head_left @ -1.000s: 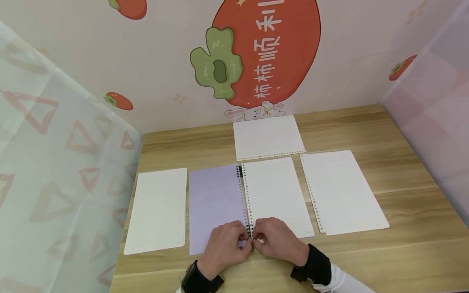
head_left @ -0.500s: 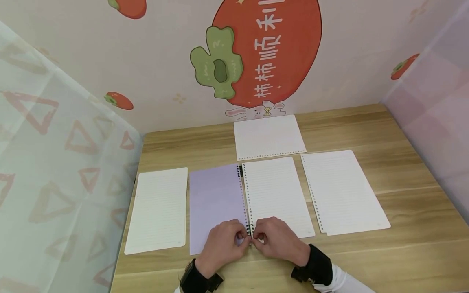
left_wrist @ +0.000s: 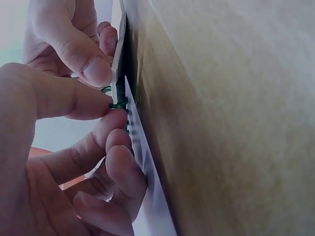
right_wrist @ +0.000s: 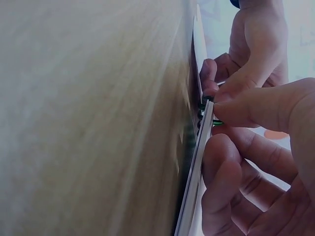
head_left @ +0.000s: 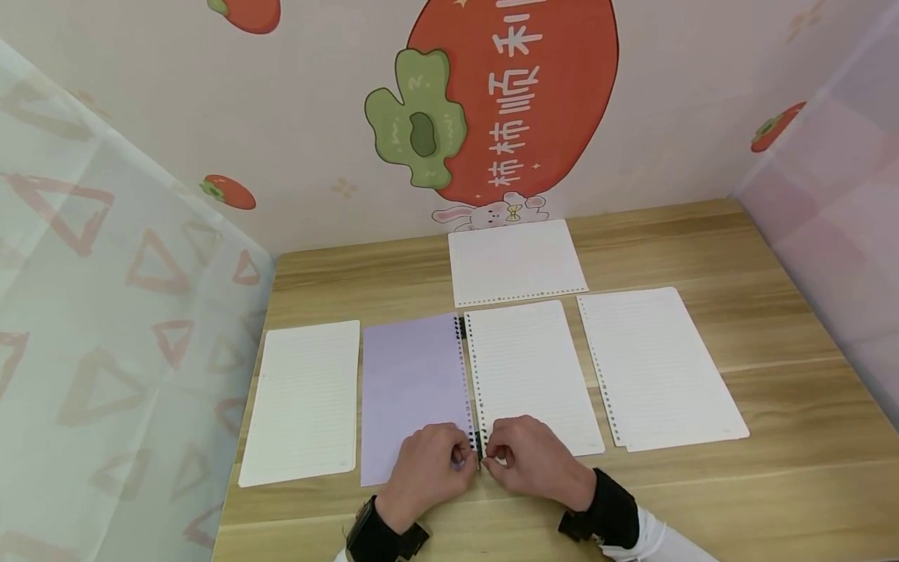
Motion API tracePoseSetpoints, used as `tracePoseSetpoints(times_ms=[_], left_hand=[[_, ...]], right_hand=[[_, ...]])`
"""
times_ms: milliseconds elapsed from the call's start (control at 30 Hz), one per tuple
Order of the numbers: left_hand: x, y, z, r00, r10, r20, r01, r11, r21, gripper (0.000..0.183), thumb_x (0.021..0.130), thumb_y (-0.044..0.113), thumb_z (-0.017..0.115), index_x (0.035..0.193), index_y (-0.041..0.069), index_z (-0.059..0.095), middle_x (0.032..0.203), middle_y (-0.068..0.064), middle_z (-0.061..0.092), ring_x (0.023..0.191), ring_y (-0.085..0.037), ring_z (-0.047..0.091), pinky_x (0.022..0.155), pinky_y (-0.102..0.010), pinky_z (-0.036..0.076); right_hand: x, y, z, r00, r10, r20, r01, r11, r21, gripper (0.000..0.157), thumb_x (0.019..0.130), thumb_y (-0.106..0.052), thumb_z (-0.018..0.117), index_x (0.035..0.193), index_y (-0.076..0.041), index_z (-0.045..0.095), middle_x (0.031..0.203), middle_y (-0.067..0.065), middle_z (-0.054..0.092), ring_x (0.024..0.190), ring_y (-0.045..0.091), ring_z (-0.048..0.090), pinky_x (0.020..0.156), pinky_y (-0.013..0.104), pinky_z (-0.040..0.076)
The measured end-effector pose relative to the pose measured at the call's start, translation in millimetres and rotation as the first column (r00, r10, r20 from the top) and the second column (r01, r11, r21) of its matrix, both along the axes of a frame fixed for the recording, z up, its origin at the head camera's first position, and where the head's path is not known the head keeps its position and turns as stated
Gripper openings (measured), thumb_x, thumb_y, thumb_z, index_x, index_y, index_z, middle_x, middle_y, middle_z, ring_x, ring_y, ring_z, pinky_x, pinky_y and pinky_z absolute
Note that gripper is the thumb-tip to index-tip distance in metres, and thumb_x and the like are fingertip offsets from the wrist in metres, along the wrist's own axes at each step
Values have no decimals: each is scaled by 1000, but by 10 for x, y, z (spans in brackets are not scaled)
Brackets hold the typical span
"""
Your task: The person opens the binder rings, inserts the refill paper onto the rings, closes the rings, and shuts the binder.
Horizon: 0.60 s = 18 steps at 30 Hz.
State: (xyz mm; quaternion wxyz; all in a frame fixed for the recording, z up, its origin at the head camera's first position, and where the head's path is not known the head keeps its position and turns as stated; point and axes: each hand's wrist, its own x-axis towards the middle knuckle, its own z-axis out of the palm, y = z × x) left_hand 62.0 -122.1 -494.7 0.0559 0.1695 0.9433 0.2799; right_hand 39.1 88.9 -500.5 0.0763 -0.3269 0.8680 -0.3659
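Observation:
An open loose-leaf notebook lies before me, its purple cover point(head_left: 414, 382) on the left and a stack of lined pages point(head_left: 527, 363) on the right. Dark binder rings point(head_left: 460, 326) join both halves near the top. At the lower end of the spine, my left hand point(head_left: 435, 467) pinches a green binder ring point(left_wrist: 118, 105) between thumb and index finger, close to the cover's punched edge. My right hand point(head_left: 532, 460) pinches at the same ring clip from the page side, fingertips right at the stack's punched edge. The fingers partly hide the clip.
A lined sheet point(head_left: 302, 406) lies left of the notebook. Right of it are overlapping punched sheets point(head_left: 660, 371), and another punched sheet point(head_left: 516, 261) lies crosswise behind, near the printed back wall point(head_left: 316, 117). Everything rests on a wooden table point(head_left: 794, 484).
My left fingertips have drawn slightly left, away from the right ones, and more of the lower clip shows. The purple cover has shifted slightly. My right hand stays nearly in place.

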Motion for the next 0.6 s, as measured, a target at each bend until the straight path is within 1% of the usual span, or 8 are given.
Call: tracePoseSetpoints(times_ms=[300,367,467,533,600], left_hand=[[-7,28,-3,999,5,33,-4,999,-52,28,84,22,69,60,29,55,60,18,49,52,2,42,45,-20,34],[-11,25,11,999,-2,37,4,999,-50,29,85,23,69,60,29,54,58,18,47,51,1,41,45,-20,33],[-26,6,42,999,-19,30,20,999,-48,32,89,25,68,61,30,53,58,18,44,51,0,39,46,-20,31],[-70,18,67,999,-34,13,34,998,-45,33,91,27,69,62,30,52,60,18,44,52,0,38,48,-21,30],[-137,43,100,999,-51,-15,50,998,-49,32,93,30,68,66,31,53,63,18,44,54,-1,39,50,-21,31]], right_hand=[[10,26,-3,997,-7,75,5,1000,24,16,83,-13,78,75,-23,71,69,-11,57,60,-2,46,59,19,41],[5,38,5,996,-1,84,-2,999,34,15,84,-15,79,76,-23,71,70,-12,56,62,-3,46,60,19,42],[-32,79,37,995,2,101,-5,1000,28,9,86,-20,80,81,-22,73,74,-14,58,63,-2,49,61,19,44],[-77,164,72,995,-21,101,20,1000,14,5,88,-23,80,86,-21,75,77,-16,59,65,-3,51,62,19,46],[-148,290,113,994,-61,89,62,998,-12,4,90,-23,78,90,-18,77,79,-16,61,67,-3,54,62,20,49]])
